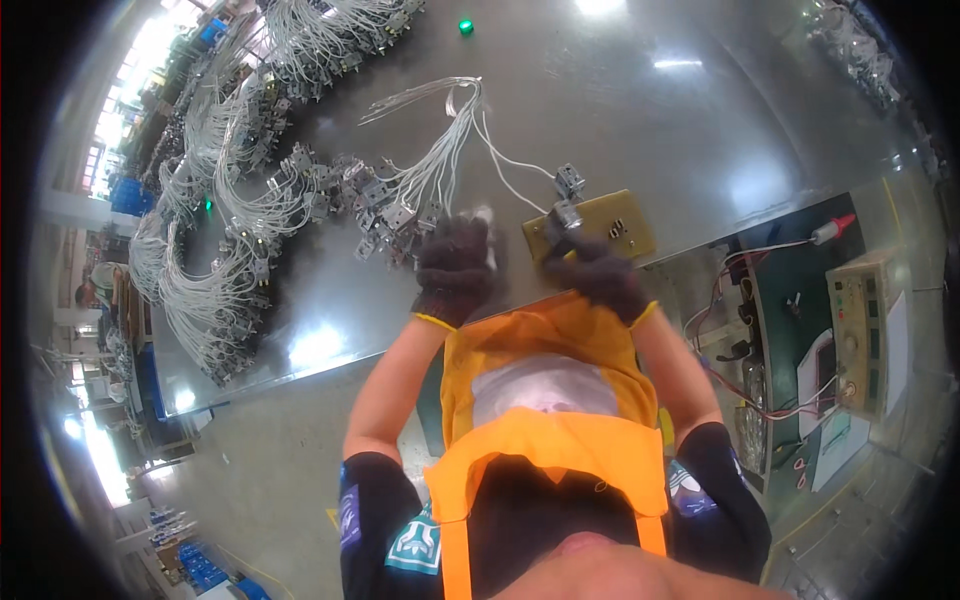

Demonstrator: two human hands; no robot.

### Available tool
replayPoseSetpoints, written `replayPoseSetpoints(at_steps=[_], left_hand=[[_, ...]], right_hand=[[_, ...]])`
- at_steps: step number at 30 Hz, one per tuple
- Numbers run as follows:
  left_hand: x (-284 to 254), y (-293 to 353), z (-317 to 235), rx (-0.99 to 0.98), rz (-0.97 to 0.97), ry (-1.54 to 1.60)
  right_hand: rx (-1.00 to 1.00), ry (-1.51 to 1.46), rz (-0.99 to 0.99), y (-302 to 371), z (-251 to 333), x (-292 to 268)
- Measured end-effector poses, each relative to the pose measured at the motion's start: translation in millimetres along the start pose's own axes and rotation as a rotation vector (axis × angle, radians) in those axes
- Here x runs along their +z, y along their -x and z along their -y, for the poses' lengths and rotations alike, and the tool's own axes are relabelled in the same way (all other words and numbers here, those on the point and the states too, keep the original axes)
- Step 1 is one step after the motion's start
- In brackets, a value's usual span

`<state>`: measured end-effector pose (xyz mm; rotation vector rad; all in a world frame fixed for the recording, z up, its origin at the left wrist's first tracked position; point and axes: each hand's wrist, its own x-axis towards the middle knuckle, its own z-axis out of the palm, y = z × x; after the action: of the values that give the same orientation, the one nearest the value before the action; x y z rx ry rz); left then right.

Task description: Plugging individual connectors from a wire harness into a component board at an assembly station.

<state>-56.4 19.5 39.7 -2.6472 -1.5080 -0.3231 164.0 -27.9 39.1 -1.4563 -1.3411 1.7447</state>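
Both hands wear dark knitted gloves with yellow cuffs. My left hand (455, 268) is curled closed beside a pile of small silver metal housings (385, 210). Something pale shows at its fingers, too blurred to name. My right hand (597, 272) is closed at the near edge of a brass-coloured plate (632, 222), its fingertips on a wired metal housing (565, 216). A second metal housing (569, 180) lies just beyond that one. White wires (450, 145) run from these housings and the pile to a gathered bunch farther up the table.
Many wired housings (235, 190) are heaped along the left of the shiny metal table (640, 120). At the right stand a beige powered unit (858, 335) with cables, a red-tipped connector (832, 229) and red-handled scissors (800, 470). A green light (466, 26) shows at the far side.
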Motion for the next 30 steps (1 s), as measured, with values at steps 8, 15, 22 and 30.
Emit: replayPoseSetpoints(at_steps=[8, 15, 22, 30], left_hand=[[18.3, -1.3, -36.3, 0.144, -0.309, 0.340], [37.7, 30.1, -24.8, -0.010, -0.154, 0.631], [44.5, -16.1, -88.1, -0.360, -0.215, 1.574], [58.2, -26.5, -88.7, -0.019, -0.286, 0.758]], right_hand=[[-0.297, 0.006, -0.332, -12.6, -24.9, -23.8], [-0.424, 0.176, -0.386, -19.3, -17.4, -57.1], [-0.146, -0.203, -0.233, 1.7, -6.6, -61.5], [-0.442, 0.693, -0.314, 32.0, 11.5, -44.4]])
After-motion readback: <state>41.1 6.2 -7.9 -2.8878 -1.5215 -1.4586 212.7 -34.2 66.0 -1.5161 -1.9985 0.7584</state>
